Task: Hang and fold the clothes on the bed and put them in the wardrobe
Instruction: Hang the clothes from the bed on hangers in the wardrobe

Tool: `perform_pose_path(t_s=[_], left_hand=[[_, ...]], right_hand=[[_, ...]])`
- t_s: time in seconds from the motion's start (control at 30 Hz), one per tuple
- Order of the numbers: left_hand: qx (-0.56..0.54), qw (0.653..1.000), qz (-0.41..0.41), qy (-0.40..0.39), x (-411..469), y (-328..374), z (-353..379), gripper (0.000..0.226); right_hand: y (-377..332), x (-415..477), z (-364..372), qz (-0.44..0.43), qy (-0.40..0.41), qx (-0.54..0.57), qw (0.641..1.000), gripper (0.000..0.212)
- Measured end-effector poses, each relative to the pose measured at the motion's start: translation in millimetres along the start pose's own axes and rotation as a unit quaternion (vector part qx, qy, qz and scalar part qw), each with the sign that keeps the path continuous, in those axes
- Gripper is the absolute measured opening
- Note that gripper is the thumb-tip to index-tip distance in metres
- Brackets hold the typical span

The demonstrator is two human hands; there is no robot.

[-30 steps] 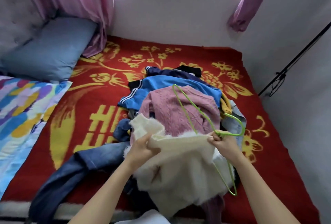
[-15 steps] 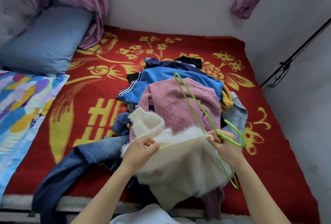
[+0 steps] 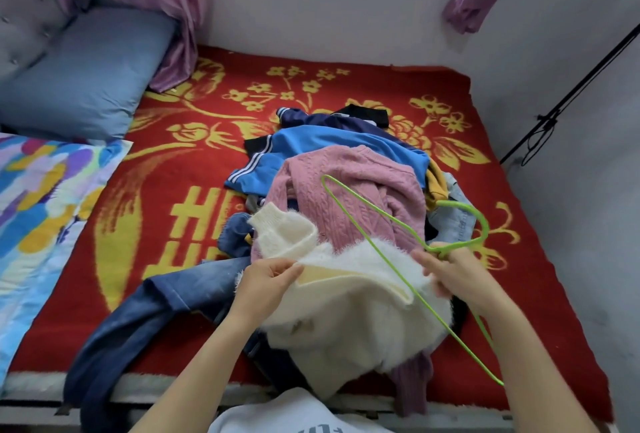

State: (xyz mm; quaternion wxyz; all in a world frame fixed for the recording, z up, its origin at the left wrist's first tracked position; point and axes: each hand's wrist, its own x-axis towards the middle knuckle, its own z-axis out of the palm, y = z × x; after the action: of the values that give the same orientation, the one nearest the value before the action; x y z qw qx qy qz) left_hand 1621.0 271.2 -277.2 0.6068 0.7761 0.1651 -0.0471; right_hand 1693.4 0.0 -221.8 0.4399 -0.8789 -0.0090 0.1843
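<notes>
White fluffy sweater (image 3: 349, 311) lies atop the clothes pile at the bed's near edge, between both hands. Left hand (image 3: 266, 280) pinches its opening edge. Right hand (image 3: 453, 273) grips the green hanger (image 3: 484, 224) at the neck. Hanger long axis runs far-left to near-right, across the opening.

Red-blanketed bed (image 3: 173, 224) under clothes pile (image 3: 346, 172), pillow (image 3: 86, 79)
</notes>
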Motion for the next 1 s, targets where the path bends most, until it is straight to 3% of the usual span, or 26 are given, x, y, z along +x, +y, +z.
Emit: perform_pose_path(t_s=[0.13, 0.3, 0.47, 0.57, 0.63, 0.73, 0.9, 1.0], left_hand=[[0.006, 1.0, 0.01, 0.003, -1, 1, 1, 0.018], [0.019, 1.0, 0.006, 0.006, 1, 2, 3, 0.021], [0.026, 0.999, 0.014, 0.015, 5, 7, 5, 0.024], [0.03, 0.999, 0.019, 0.021, 6, 8, 6, 0.028], [0.04, 0.998, 0.027, 0.026, 6, 8, 7, 0.027], [0.07, 0.995, 0.047, 0.045, 6, 9, 8, 0.022], [0.131, 0.981, 0.12, 0.084, 4, 20, 9, 0.015], [0.139, 0.97, 0.163, 0.112, -1, 32, 16, 0.017]], right_hand=[[-12, -12, -35, -0.019, 0.02, -0.006, 1.0, 0.042], [-34, -41, -68, -0.132, 0.04, -0.025, 0.99, 0.016], [-36, -51, -84, -0.121, 0.023, -0.057, 0.991, 0.032], [-38, -56, -79, -0.105, 0.013, -0.073, 0.992, 0.007], [-36, -57, -75, -0.115, 0.004, -0.1, 0.988, 0.027], [-38, -58, -65, -0.099, -0.009, -0.118, 0.988, 0.017], [-36, -56, -43, -0.161, 0.043, -0.166, 0.972, 0.014], [-33, -54, -27, -0.232, 0.117, -0.215, 0.941, 0.02]])
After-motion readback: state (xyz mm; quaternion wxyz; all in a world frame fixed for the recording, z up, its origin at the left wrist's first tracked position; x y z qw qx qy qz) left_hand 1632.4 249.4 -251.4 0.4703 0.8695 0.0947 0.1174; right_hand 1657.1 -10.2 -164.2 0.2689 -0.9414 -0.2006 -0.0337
